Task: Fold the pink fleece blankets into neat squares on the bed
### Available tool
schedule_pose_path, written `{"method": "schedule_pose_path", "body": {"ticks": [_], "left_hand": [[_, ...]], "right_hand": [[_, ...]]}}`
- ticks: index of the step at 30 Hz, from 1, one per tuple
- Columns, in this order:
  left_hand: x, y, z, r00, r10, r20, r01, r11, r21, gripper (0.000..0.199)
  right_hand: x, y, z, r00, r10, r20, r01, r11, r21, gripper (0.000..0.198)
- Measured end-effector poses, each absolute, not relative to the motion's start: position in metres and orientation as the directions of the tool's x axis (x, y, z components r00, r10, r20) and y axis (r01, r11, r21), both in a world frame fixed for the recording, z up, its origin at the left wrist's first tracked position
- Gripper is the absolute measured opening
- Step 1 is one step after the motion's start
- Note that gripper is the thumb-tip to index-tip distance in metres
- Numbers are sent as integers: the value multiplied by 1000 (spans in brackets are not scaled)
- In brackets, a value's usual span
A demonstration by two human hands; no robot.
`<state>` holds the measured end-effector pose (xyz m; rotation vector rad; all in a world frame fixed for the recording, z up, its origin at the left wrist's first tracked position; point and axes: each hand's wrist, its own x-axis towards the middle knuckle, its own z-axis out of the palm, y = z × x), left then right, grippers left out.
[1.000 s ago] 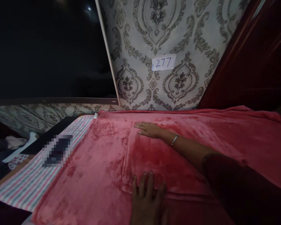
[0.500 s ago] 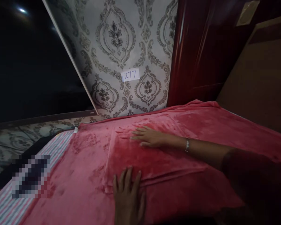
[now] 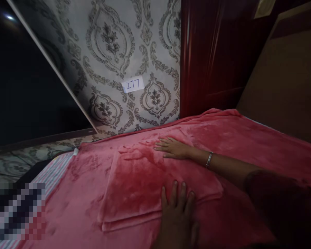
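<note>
Folded rose-red plush blanket [image 3: 134, 190], lying on a larger pink plush spread [image 3: 75, 197] beneath right hand [image 3: 174, 148] toward the far side and left hand [image 3: 177, 212] over the near edge, each grip unclenched, fingers splayed and clasping nothing, presumably to press soft layers evenly.

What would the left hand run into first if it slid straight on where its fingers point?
Most likely the right hand. The left hand points forward across the folded pink fabric, with the right lying ahead in that line; the exact gap is hard to judge.
</note>
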<state>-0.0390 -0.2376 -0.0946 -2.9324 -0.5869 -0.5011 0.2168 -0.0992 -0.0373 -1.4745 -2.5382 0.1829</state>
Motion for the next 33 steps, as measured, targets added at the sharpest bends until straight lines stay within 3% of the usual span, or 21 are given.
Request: {"method": "schedule_pose_path", "body": {"ticks": [9, 12, 17, 24, 29, 33], "left_hand": [[-28, -237, -123, 801, 397, 448, 496, -859, -126, 66], [-27, -237, -127, 801, 381, 461, 483, -867, -123, 68], [-29, -235, -118, 799, 400, 448, 476, -877, -65, 69], [-36, -235, -88, 840, 379, 387, 395, -918, 43, 64], [-33, -235, -87, 821, 376, 430, 389, -919, 61, 59], [-32, -235, -92, 797, 344, 497, 354, -932, 76, 56]], "right_hand": [[262, -39, -54, -253, 968, 1, 910, 238, -339, 66], [267, -36, -59, -226, 974, 14, 910, 216, -354, 66], [260, -43, -55, -205, 978, 28, 932, 204, -301, 63], [240, -72, -9, -48, 998, 31, 973, 53, -225, 62], [218, -172, -7, -132, 952, 275, 964, 188, -187, 61], [208, -255, -48, -191, 933, 307, 951, 253, -178, 64]]}}
